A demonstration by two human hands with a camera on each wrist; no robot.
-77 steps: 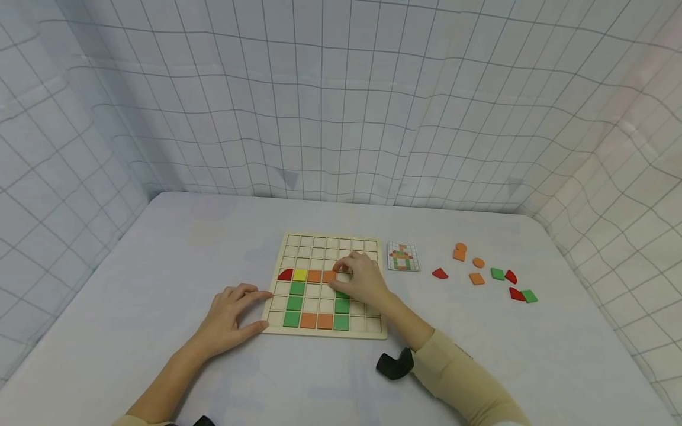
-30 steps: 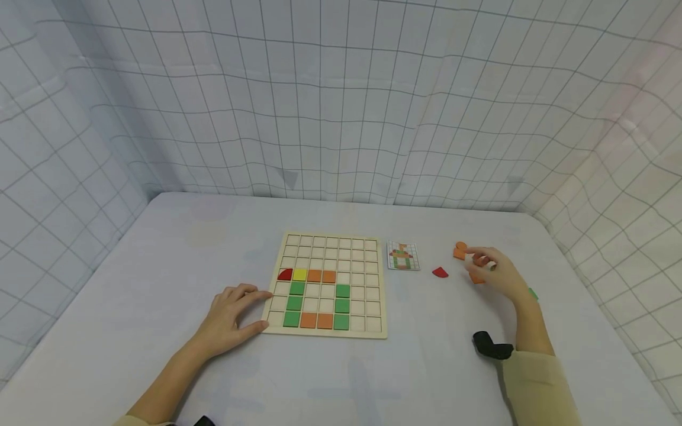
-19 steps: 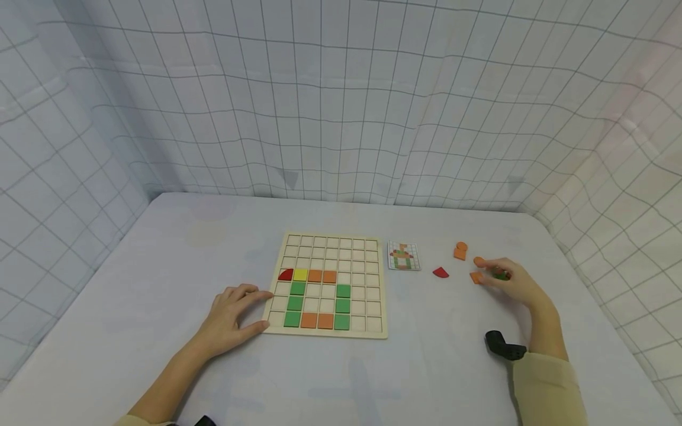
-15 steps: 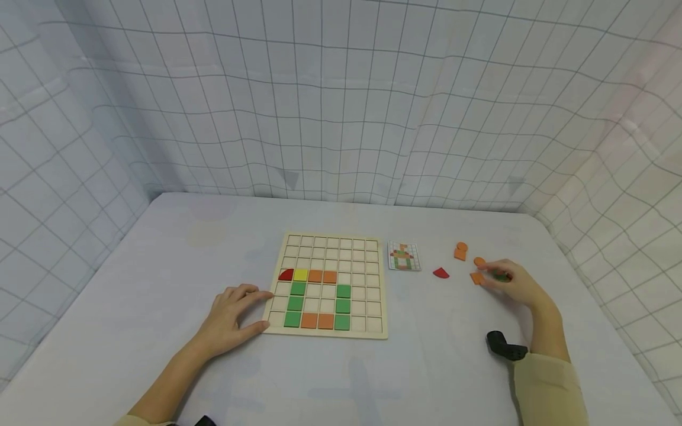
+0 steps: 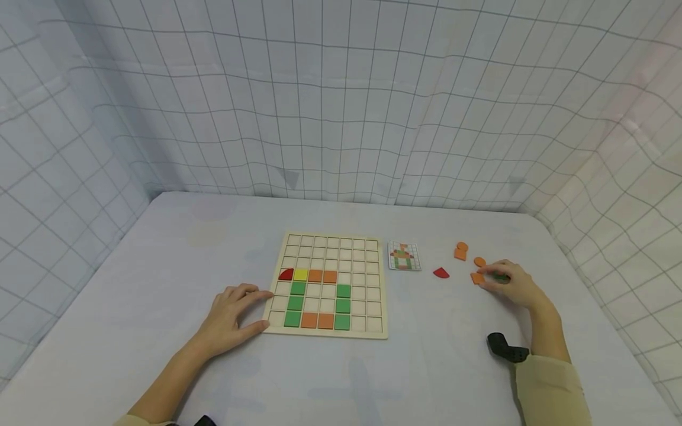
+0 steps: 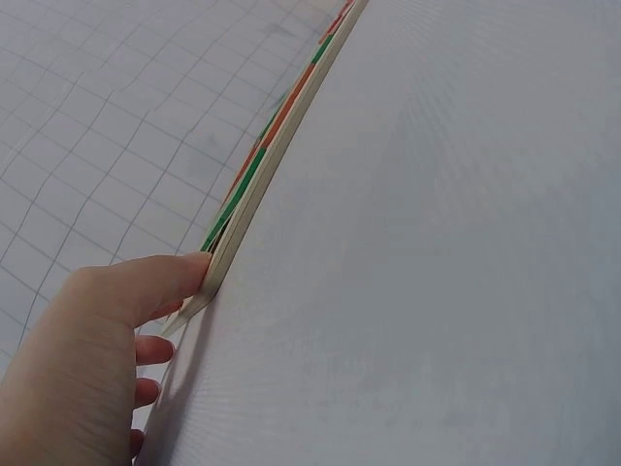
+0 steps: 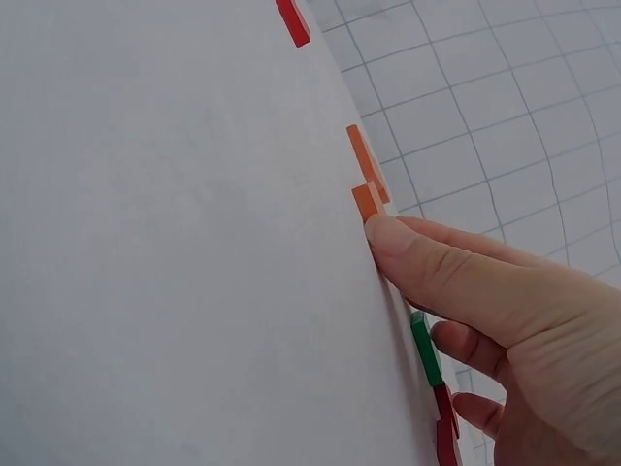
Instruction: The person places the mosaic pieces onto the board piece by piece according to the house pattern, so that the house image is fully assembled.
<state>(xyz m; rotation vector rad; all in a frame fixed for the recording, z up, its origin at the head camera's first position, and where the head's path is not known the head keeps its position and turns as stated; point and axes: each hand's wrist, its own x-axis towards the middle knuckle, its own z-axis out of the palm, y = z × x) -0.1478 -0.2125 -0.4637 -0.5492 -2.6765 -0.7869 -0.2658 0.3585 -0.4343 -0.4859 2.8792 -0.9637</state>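
The left hand (image 5: 229,319) rests by the wooden grid board (image 5: 366,293), its thumb and index fingertips touching the left side. In the left wrist view the thumb of the left hand (image 6: 87,340) lies on the board's edge (image 6: 281,146). Green squares, orange squares, one yellow square and a red quarter-round sit in the grid. Right of the board, the right hand (image 5: 519,287) pinches an orange square (image 5: 476,278) at table level. The right wrist view shows the thumb of that hand (image 7: 495,301) against the orange square (image 7: 364,202); its far side is hidden.
A pattern card (image 5: 404,256) lies just right of the board, with a red quarter-round (image 5: 441,273) farther right. Two touching orange pieces (image 5: 460,253) and an orange disc (image 5: 479,261) lie beyond. A green piece (image 5: 501,276) is partly covered by the right hand.
The right hand has left the board, moved right to the loose pieces and taken hold of the orange square. The left hand stays at the board's edge.
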